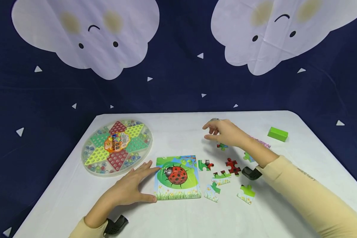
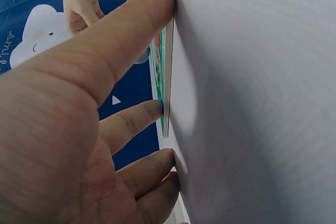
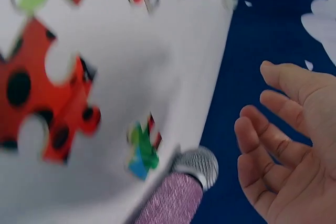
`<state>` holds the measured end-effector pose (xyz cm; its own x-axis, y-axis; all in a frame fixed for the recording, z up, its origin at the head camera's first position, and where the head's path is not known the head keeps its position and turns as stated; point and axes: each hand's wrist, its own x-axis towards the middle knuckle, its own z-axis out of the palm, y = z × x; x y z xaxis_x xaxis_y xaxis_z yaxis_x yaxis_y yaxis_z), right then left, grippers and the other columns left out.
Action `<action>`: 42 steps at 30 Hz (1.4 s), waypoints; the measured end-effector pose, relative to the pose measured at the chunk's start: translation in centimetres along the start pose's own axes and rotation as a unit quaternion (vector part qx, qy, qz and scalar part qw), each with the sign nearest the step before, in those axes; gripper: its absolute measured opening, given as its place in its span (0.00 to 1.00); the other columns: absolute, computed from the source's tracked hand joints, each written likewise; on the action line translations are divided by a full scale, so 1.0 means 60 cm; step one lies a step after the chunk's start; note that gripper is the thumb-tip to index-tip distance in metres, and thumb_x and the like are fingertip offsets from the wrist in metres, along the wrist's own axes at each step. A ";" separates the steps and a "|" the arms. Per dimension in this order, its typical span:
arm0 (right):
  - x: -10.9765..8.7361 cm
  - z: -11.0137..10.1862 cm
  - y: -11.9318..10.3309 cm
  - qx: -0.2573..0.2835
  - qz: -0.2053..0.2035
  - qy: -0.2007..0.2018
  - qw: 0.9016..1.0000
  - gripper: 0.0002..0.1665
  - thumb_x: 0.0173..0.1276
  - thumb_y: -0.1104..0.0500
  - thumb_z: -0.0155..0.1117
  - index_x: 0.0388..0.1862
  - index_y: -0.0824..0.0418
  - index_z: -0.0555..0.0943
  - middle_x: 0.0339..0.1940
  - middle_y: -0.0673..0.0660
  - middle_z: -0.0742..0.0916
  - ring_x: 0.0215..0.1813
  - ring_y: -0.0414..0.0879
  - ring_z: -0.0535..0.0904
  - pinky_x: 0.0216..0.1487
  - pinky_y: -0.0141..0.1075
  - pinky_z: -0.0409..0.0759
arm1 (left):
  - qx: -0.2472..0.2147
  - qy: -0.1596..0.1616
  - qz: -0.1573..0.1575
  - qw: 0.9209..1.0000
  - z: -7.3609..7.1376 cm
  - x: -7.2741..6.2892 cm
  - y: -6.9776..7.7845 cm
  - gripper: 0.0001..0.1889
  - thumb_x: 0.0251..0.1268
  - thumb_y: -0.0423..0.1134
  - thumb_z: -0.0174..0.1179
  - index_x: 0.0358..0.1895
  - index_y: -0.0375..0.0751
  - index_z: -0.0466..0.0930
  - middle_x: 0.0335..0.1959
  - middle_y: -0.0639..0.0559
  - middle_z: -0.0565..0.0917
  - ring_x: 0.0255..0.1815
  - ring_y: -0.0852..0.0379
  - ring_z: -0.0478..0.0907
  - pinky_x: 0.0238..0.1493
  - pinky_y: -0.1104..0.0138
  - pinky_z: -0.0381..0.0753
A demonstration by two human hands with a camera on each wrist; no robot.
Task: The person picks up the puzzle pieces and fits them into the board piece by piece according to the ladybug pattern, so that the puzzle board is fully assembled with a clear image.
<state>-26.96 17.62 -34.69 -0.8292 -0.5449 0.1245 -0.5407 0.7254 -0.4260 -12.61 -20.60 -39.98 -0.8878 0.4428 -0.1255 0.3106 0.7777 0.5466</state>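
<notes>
A square ladybug picture board lies flat on the white table. My left hand rests at its left side, thumb at the near corner and index fingertip on the left edge; the left wrist view shows the board's thin edge. Over the table hovers my right hand, fingers loosely bent, holding nothing. Below it lie a small green-and-blue jigsaw piece and a pink glittery microphone with a silver head. Several more jigsaw pieces lie right of the board, among them a red black-spotted one and one with a ladybug head.
A round Chinese checkers board with marbles lies at the back left. At the back right sits a bright green block. Behind the table hangs a dark blue cloth with clouds.
</notes>
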 end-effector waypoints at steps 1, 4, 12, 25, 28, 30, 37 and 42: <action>-0.001 -0.006 0.006 0.000 0.012 0.004 1.000 0.22 0.74 0.53 0.74 0.62 0.61 0.86 0.42 0.56 0.91 0.42 0.48 0.87 0.47 0.45 0.88 | 0.000 0.001 -0.001 1.000 0.000 0.000 -0.001 0.53 0.50 0.62 0.82 0.82 0.54 0.70 0.87 0.36 0.58 0.89 0.32 0.53 0.84 0.27 0.47; -0.005 -0.017 0.021 0.002 0.054 0.007 0.999 0.24 0.75 0.52 0.73 0.64 0.62 0.85 0.40 0.55 0.91 0.39 0.46 0.85 0.43 0.42 0.85 | 0.001 0.002 0.001 1.000 0.000 0.000 -0.001 0.53 0.50 0.63 0.82 0.82 0.54 0.70 0.87 0.36 0.58 0.89 0.32 0.53 0.84 0.27 0.48; -0.020 -0.016 0.045 0.005 0.126 -0.029 0.992 0.30 0.75 0.50 0.72 0.68 0.66 0.80 0.35 0.58 0.89 0.33 0.46 0.79 0.34 0.36 0.77 | 0.000 0.003 -0.001 1.000 0.001 0.000 -0.001 0.54 0.50 0.63 0.82 0.82 0.54 0.70 0.87 0.36 0.58 0.89 0.32 0.53 0.84 0.27 0.47; -0.037 0.006 0.052 0.022 0.208 -0.061 0.976 0.37 0.75 0.44 0.72 0.71 0.68 0.78 0.53 0.69 0.90 0.25 0.43 0.88 0.44 0.45 0.86 | 0.003 0.000 0.006 1.000 -0.002 0.000 0.001 0.54 0.50 0.64 0.81 0.82 0.53 0.69 0.87 0.35 0.58 0.88 0.31 0.53 0.83 0.25 0.48; -0.038 0.008 0.048 0.019 0.211 -0.064 0.975 0.39 0.74 0.44 0.73 0.71 0.71 0.78 0.60 0.73 0.88 0.25 0.43 0.89 0.54 0.53 0.87 | 0.003 0.000 0.005 1.000 -0.001 0.000 0.000 0.54 0.50 0.63 0.81 0.82 0.53 0.69 0.87 0.35 0.58 0.89 0.31 0.53 0.83 0.26 0.47; -0.037 0.010 0.047 0.013 0.211 -0.062 0.975 0.39 0.74 0.45 0.74 0.70 0.72 0.78 0.54 0.71 0.90 0.25 0.43 0.89 0.54 0.53 0.86 | 0.003 0.000 0.004 1.000 -0.001 0.000 -0.001 0.54 0.50 0.64 0.81 0.82 0.53 0.69 0.87 0.35 0.58 0.89 0.31 0.53 0.83 0.26 0.47; -0.034 0.022 0.039 -0.002 0.214 -0.056 0.975 0.38 0.69 0.46 0.79 0.66 0.70 0.81 0.25 0.54 0.89 0.23 0.42 0.87 0.31 0.35 0.79 | 0.004 0.002 0.001 1.000 0.000 0.001 -0.004 0.54 0.50 0.63 0.81 0.82 0.52 0.69 0.87 0.36 0.58 0.89 0.32 0.53 0.83 0.26 0.47; -0.031 0.030 0.033 -0.034 0.208 -0.044 0.977 0.36 0.68 0.47 0.80 0.64 0.68 0.82 0.21 0.52 0.89 0.22 0.40 0.85 0.33 0.37 0.77 | 0.002 0.001 0.000 1.000 0.000 0.001 -0.004 0.54 0.50 0.63 0.82 0.82 0.53 0.70 0.87 0.36 0.58 0.89 0.32 0.53 0.83 0.26 0.47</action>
<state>-26.24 19.34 -37.37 -0.9654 -0.2288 -0.1252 -0.1703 0.9165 -0.3619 -12.74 -20.76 -40.14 -0.8887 0.4414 -0.1241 0.3117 0.7801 0.5425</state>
